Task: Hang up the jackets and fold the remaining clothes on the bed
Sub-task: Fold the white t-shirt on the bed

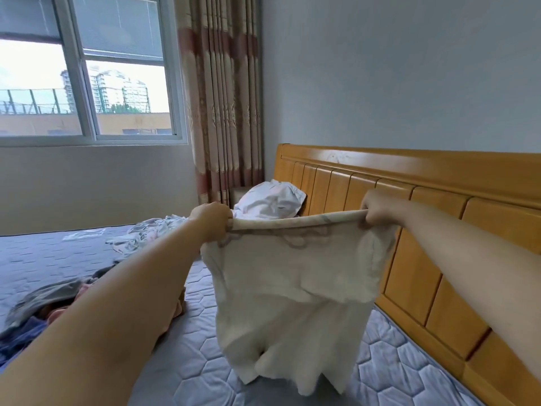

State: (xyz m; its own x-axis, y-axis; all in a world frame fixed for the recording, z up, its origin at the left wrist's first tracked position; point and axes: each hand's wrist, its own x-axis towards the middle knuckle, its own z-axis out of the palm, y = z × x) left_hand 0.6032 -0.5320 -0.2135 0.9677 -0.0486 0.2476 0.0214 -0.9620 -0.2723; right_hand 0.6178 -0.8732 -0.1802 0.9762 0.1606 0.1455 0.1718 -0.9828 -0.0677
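A cream-white garment (pixel 295 291) with a grey printed pattern along its top edge hangs in the air above the bed. My left hand (pixel 211 219) grips its top left corner and my right hand (pixel 380 210) grips its top right corner, stretching the top edge taut between them. Its lower hem hangs just above the blue quilted mattress (pixel 389 373). A crumpled white garment (pixel 270 200) lies against the headboard behind it. A pale patterned garment (pixel 146 234) lies further left on the bed. A heap of grey, pink and blue clothes (pixel 49 306) sits under my left forearm.
The wooden headboard (pixel 433 235) runs along the right side. A window (pixel 87 71) and a striped curtain (pixel 225 92) stand at the far wall. A flat clear plastic bag (pixel 83 234) lies on the mattress near the far edge.
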